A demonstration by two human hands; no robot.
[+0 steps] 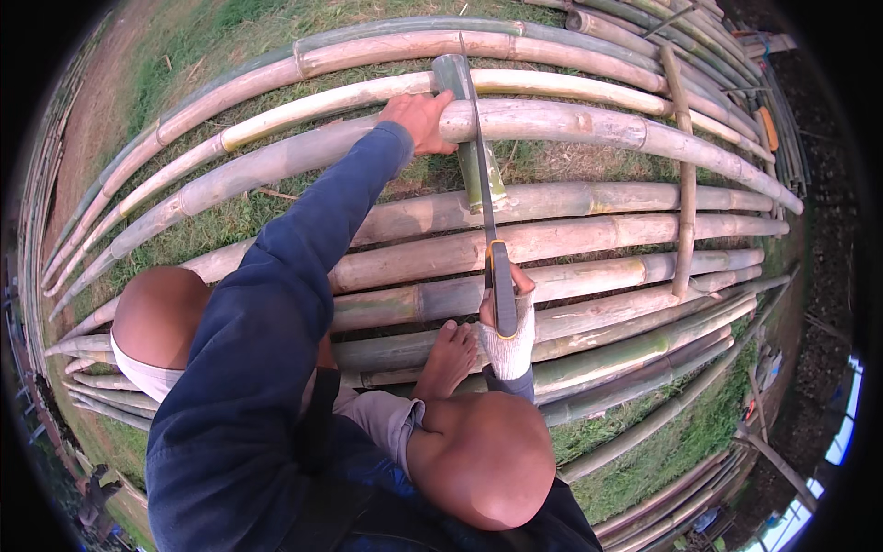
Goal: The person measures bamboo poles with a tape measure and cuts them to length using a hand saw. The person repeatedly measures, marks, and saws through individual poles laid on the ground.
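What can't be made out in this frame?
All in the head view:
- Any cut in the pale bamboo pole: hidden by the blade of the saw.
- The right hand's full grip: partly covered by the saw handle.
- How far the left hand's fingers wrap: hidden by hand and pole.
- The right forearm: mostly behind the right knee.
- The torso: cut off by the lower edge.

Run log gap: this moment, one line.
left hand: on pale bamboo pole | gloved right hand: holding saw | blade: across pole | green bamboo piece: crosswise beneath pole
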